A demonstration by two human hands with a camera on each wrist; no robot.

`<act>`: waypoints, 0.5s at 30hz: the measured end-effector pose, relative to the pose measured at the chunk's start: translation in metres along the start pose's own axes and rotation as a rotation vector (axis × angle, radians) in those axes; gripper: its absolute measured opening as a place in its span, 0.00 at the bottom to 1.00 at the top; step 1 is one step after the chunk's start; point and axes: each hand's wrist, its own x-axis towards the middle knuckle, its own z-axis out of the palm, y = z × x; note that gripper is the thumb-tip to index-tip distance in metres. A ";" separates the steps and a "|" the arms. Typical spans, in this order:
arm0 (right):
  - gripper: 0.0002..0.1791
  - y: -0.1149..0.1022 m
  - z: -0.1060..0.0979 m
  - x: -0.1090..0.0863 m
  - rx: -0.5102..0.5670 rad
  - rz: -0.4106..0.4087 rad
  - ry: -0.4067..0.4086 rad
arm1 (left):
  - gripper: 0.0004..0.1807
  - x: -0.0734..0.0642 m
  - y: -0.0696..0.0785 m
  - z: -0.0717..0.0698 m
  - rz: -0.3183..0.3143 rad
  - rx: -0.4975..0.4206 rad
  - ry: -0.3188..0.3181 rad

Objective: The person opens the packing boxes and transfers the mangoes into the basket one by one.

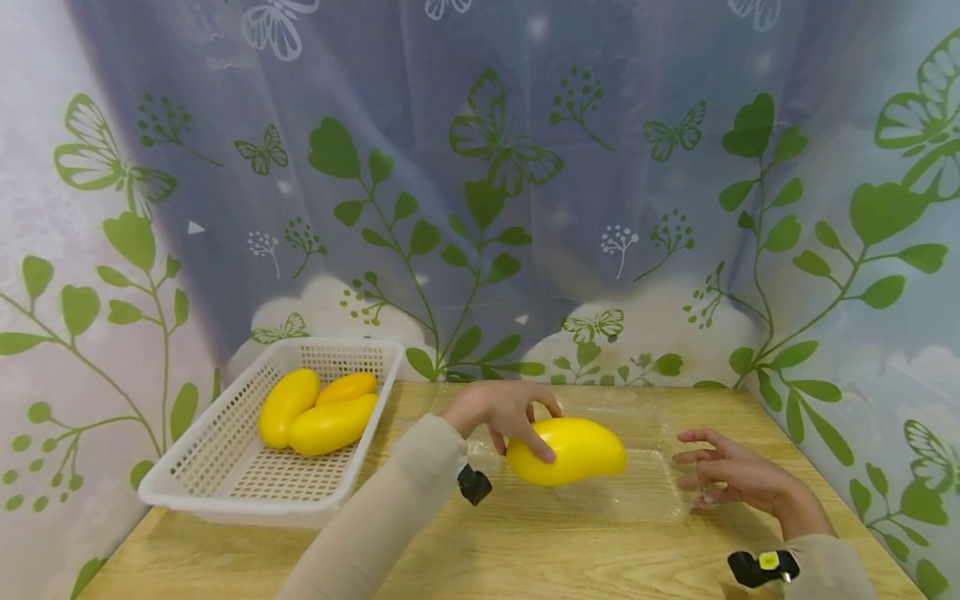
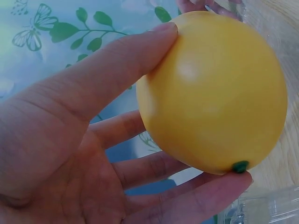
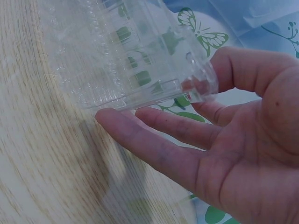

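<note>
My left hand [image 1: 504, 414] grips a glossy yellow mango [image 1: 573, 452] above a clear plastic container [image 1: 637, 500]. In the left wrist view the thumb presses one side of the mango, with the fingers on the other, near its small green stem spot. At the container's right end, my right hand [image 1: 750, 477] has its thumb bent at the clear corner. Its fingers [image 3: 154, 144] reach along the container's edge, and part of the thumb shows through the plastic.
To the left stands a white perforated basket [image 1: 161, 483] holding 3 yellow mangoes [image 1: 333, 425]. Container and basket rest on a wooden table [image 1: 525, 558]. A curtain with leaves and butterflies [image 1: 506, 133] hangs close behind the table and along its sides.
</note>
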 end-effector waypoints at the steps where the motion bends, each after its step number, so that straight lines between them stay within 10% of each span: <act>1: 0.37 0.000 0.000 0.000 -0.001 0.000 -0.001 | 0.40 0.000 -0.001 0.000 -0.001 -0.002 -0.001; 15: 0.38 -0.001 0.000 0.001 0.000 0.003 -0.004 | 0.40 -0.010 -0.005 -0.015 0.019 0.000 0.008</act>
